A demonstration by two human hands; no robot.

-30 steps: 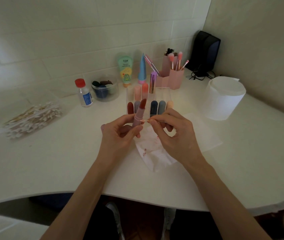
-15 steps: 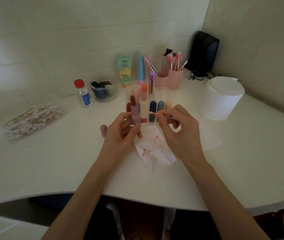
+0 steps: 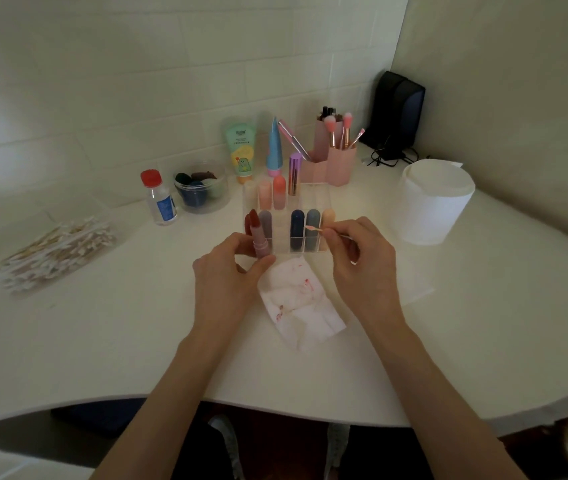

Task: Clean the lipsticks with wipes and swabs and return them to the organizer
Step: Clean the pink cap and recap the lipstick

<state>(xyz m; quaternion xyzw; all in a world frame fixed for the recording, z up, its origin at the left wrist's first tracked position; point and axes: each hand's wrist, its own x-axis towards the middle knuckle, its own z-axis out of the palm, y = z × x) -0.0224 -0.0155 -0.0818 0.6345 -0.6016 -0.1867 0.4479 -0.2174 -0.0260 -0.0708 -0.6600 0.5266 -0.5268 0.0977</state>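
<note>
My left hand (image 3: 227,271) holds an uncapped pink lipstick (image 3: 259,237) upright, its dark red tip up, in front of the clear organizer (image 3: 313,199). My right hand (image 3: 362,261) pinches a cotton swab (image 3: 315,229) whose stained tip points left, apart from the lipstick. Several capped lipsticks stand in the organizer's slots. A used wipe (image 3: 298,303) with red smears lies on the table between my hands.
A pile of cotton swabs (image 3: 57,247) lies at the left. A small bottle (image 3: 161,199), a sponge bowl (image 3: 201,190), tubes and a pink brush holder (image 3: 331,157) stand behind the organizer. A white wipe roll (image 3: 433,200) stands at the right.
The lipstick has swung upright and moved left, away from the swab. My right hand has drawn the swab to the right, off the lipstick tip.
</note>
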